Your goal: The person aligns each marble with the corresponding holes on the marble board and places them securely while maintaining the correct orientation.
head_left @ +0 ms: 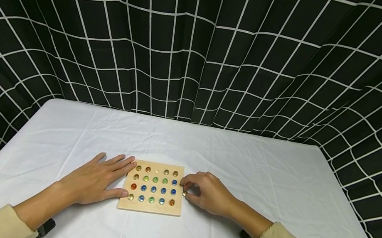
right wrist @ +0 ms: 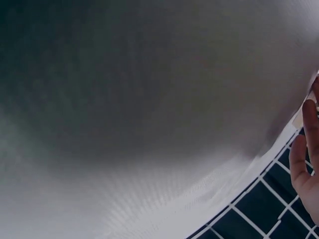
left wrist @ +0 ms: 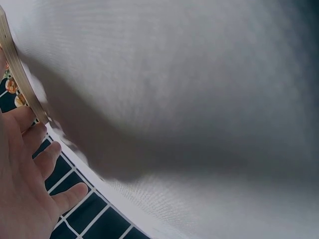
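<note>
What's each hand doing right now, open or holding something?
Left hand: open, fingers straight, resting flat against the wooden marble board.
Right hand: pinching a marble beside the board.

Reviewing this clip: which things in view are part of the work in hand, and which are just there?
In the work:
wooden board, steadied by the flat left hand
marbles in the board's holes
empty hole in the top row
yellowish marble pinched by the right hand

Just there:
white tablecloth
black grid curtain
</note>
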`<state>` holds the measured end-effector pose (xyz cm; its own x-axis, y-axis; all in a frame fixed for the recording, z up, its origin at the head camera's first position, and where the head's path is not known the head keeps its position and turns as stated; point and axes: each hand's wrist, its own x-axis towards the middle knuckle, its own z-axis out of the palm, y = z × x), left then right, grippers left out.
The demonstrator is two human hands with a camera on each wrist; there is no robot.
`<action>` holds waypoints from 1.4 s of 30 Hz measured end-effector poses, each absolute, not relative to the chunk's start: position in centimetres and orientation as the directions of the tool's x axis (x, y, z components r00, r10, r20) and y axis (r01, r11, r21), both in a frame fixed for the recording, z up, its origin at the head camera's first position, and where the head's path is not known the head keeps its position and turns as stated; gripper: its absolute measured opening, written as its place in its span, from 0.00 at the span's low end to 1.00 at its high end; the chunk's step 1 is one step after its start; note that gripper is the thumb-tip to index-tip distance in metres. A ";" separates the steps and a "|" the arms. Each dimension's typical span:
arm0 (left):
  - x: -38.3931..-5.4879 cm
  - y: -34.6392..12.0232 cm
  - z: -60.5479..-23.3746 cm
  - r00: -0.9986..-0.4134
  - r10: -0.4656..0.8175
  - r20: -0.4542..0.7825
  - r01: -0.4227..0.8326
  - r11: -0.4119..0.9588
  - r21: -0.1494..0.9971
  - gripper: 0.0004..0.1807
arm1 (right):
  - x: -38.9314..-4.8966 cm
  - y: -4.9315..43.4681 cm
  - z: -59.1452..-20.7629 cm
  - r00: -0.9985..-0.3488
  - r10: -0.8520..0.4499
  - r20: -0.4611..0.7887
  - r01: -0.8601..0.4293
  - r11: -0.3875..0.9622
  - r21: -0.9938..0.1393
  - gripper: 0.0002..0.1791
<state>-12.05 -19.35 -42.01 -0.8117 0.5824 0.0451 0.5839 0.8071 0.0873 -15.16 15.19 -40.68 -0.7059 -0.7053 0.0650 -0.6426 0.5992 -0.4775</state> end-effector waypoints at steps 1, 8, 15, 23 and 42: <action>-12.1 -19.4 -42.0 -0.812 0.583 0.043 0.584 0.807 0.088 0.44 | -15.2 15.2 -40.6 -0.708 -0.704 0.061 -0.638 0.601 -0.482 0.17; -12.1 -19.4 -42.0 -0.813 0.582 0.035 0.582 0.808 0.092 0.44 | -15.9 15.1 -40.2 -0.717 -0.693 0.076 -0.624 0.589 -0.515 0.17; -12.1 -19.4 -42.1 -0.811 0.583 0.043 0.584 0.806 0.094 0.44 | -16.7 14.7 -39.8 -0.704 -0.700 0.120 -0.647 0.562 -0.515 0.17; -12.2 -19.5 -42.3 -0.816 0.578 0.026 0.577 0.811 0.097 0.45 | -17.0 13.0 -39.3 -0.699 -0.699 0.155 -0.662 0.549 -0.510 0.16; -12.1 -19.5 -42.2 -0.811 0.585 0.030 0.585 0.807 0.077 0.44 | -18.2 8.6 -39.3 -0.676 -0.723 0.141 -0.674 0.529 -0.516 0.16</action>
